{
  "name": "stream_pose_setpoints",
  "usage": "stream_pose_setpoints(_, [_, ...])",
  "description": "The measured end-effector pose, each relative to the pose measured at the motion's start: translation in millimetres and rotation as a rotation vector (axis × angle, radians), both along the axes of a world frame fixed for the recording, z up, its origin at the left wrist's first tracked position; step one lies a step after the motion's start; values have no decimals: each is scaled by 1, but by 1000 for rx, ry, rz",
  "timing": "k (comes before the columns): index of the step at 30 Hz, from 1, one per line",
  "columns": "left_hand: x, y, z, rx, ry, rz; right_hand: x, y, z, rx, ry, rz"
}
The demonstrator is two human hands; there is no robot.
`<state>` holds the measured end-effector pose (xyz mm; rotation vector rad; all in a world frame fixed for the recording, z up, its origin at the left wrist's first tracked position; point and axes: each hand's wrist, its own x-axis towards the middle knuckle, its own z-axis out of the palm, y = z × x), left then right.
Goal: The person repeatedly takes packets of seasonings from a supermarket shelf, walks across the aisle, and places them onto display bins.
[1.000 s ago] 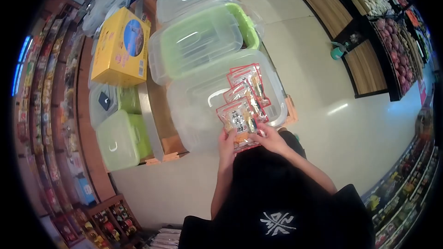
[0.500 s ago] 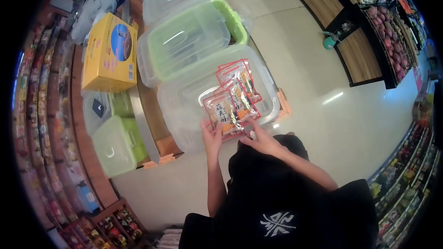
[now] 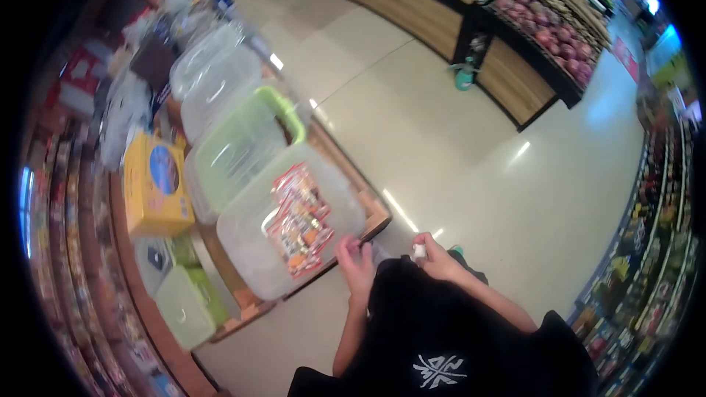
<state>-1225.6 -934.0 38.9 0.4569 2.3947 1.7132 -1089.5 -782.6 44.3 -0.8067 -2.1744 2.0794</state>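
Several red-edged snack packets (image 3: pixel 300 228) lie overlapping on the clear lid (image 3: pixel 246 246) of a large plastic bin. Just right of the bin's near corner is my left hand (image 3: pixel 356 263), its fingers apart and bent, with nothing seen in it. My right hand (image 3: pixel 440 259) is closed on a small white object (image 3: pixel 419 251) in front of my dark shirt, away from the packets. What the white object is cannot be made out.
Green bins (image 3: pixel 243 143) with clear lids stand behind, and a yellow box (image 3: pixel 153 187) is at the left. Shelves of packaged goods line both sides. A produce stand with onions (image 3: pixel 548 33) and a green bottle (image 3: pixel 464 74) are across the floor.
Both hands have come away from the packets, which now lie on the lid untouched. My hands are farther apart. The view has turned, bringing more of the floor and produce stand into sight.
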Motion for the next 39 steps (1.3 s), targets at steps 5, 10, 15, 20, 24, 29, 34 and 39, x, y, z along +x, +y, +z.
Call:
stream_pose_setpoints(5, [74, 90, -4, 3, -86, -441, 74, 56, 41, -101, -137, -236])
stream_pose_setpoints(10, [146, 158, -22, 19, -166, -812, 167, 94, 34, -142, -32, -494])
stream_pose_setpoints(15, [207, 206, -8, -110, -178, -1251, 241, 112, 10, -185, 116, -863])
stream_pose_setpoints(20, [234, 227, -18, -163, -104, -1506, 278, 103, -25, -95, 112, -952])
stream_pose_setpoints(24, [254, 248, -26, -220, -155, -1658, 302, 109, -10, -151, 32, -931])
stream_pose_setpoints(29, [283, 284, -32, -273, -221, -1774, 336, 111, -17, -170, 17, -982])
stream_pose_setpoints(34, [313, 349, -44, -308, -120, -1965, 366, 139, -33, -187, 52, -1084])
stream_pose_setpoints(39, [355, 417, -29, -263, -278, -1968, 393, 192, -22, -142, 82, -1272])
